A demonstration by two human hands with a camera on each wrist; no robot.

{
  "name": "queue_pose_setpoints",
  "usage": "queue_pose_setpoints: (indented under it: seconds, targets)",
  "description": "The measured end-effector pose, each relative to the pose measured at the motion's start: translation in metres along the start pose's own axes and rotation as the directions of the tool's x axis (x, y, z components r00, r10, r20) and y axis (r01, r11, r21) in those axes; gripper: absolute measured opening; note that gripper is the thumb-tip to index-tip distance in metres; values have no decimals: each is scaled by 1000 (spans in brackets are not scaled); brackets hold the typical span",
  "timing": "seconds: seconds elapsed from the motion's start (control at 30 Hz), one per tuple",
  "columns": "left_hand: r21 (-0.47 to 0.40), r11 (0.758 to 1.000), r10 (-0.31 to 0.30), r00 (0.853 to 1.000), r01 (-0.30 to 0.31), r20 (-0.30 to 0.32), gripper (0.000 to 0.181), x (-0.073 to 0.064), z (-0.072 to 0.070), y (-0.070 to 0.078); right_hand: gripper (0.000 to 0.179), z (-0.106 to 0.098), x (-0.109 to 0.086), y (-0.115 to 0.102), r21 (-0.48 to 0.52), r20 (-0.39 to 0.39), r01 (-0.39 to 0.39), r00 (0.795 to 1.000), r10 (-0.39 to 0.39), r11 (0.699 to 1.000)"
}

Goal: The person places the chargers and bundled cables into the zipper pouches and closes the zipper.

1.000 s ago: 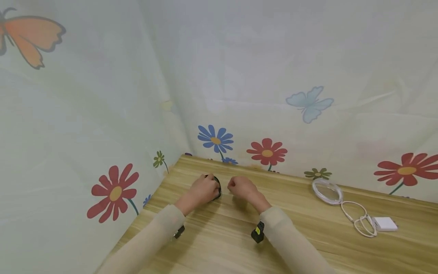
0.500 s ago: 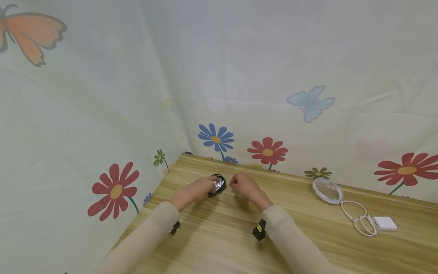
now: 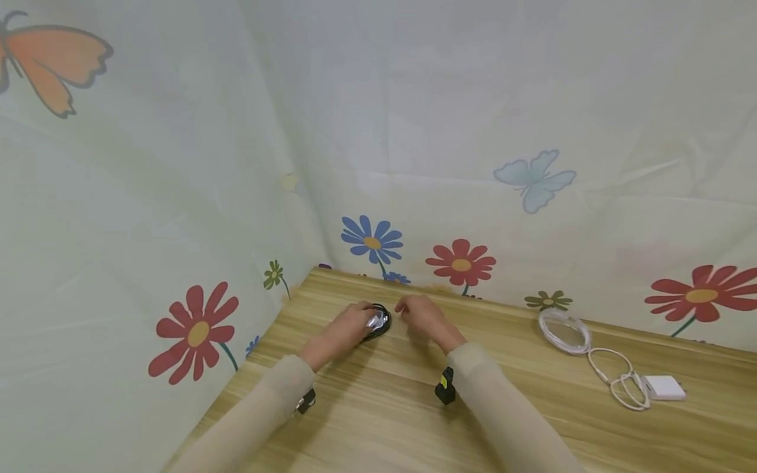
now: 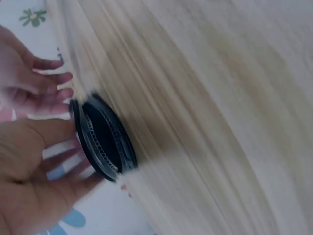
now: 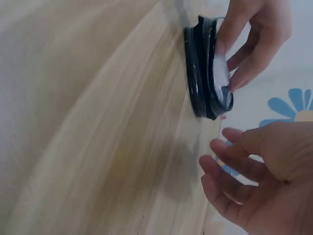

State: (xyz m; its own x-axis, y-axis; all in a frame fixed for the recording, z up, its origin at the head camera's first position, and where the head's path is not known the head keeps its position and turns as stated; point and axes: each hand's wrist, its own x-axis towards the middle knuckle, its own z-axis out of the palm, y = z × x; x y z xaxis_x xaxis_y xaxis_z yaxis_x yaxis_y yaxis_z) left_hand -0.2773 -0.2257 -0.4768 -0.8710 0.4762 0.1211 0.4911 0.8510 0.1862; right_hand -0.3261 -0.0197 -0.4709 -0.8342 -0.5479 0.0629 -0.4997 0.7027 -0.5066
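My left hand (image 3: 347, 326) holds a small rounded zip pouch (image 3: 382, 323), which has black edging and a clear, shiny face. In the left wrist view the pouch (image 4: 122, 142) shows its rows of zipper teeth parted around a dark gap. Thumb and fingers of the left hand (image 4: 29, 171) are at its rim. The right wrist view has the pouch (image 5: 198, 68) standing on edge close to the wooden surface, the left fingers on its clear side. My right hand (image 3: 424, 316) is just right of the pouch, fingers loosely bent and holding nothing.
On the wooden table (image 3: 378, 407), to the right, lie a coiled clear-white cable (image 3: 566, 332), a thin white cord (image 3: 629, 387) and a white charger plug (image 3: 665, 387). A flower-printed cloth (image 3: 414, 197) stands behind and to the left.
The left hand, earlier covering most of the pouch, has shifted its grip so the clear face shows; the pouch is slightly farther right. The right fingers have loosened from a tighter curl.
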Motion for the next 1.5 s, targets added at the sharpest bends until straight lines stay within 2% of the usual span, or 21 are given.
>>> queue_pose_setpoints:
  seconds: [0.07, 0.17, 0.3, 0.37, 0.47, 0.6, 0.7, 0.77, 0.87, 0.97, 1.1, 1.2, 1.3, 1.4, 1.5]
  targets:
    - [-27, 997, 67, 998, -66, 13, 34, 2, -2, -4, 24, 0, 4, 4, -11, 26, 17, 1000, -17, 1000]
    - [-63, 985, 165, 986, -163, 23, 50, 3, -3, -9, 28, -1, 9, 10, -11, 108, 62, 992, -60, 998]
    - [-56, 961, 272, 962, -271, -2, 65, 1, 1, -14, 29, -1, 8, 10, -20, 197, 208, 960, -201, 978]
    - [-46, 951, 306, 952, -306, -19, 69, -1, 2, -17, 24, -1, 7, 8, -33, 197, 278, 944, -266, 960]
    - [-30, 943, 330, 943, -332, -45, 68, -2, 3, -21, 15, 1, 7, 6, -57, 165, 309, 941, -296, 949]
    - [-69, 948, 310, 950, -311, -31, 51, -4, 2, -22, 9, 2, 8, 5, -110, 119, 273, 958, -260, 956]
    - [-100, 960, 267, 963, -263, 28, 40, -7, 1, -21, 6, 3, 9, 6, -170, 87, 249, 968, -237, 953]
    - [-98, 966, 246, 966, -238, 78, 41, -8, 0, -21, 9, 3, 8, 6, -189, 80, 239, 970, -228, 952]
    - [-80, 969, 242, 962, -234, 128, 46, -8, -1, -21, 13, 3, 7, 8, -187, 86, 236, 971, -224, 954]
    - [-60, 963, 270, 953, -264, 139, 46, -6, -2, -23, 12, 6, 6, 11, -196, 80, 246, 969, -234, 949]
    - [-63, 959, 284, 946, -277, 154, 48, -5, -3, -26, 6, 11, 6, 15, -163, 25, 243, 970, -242, 956]
    - [-73, 960, 279, 946, -271, 166, 48, -6, -2, -28, 1, 14, 6, 16, -105, -22, 208, 977, -211, 973]
    - [-84, 960, 279, 946, -268, 165, 48, -6, -1, -30, 3, 16, 5, 16, -100, -38, 151, 987, -155, 984]
    - [-84, 958, 284, 945, -274, 165, 48, -6, 0, -31, 10, 19, 2, 16, -223, -4, 153, 987, -158, 963]
    - [-76, 958, 286, 945, -277, 161, 48, -4, 0, -33, 23, 22, 0, 18, -369, 40, 225, 973, -226, 902]
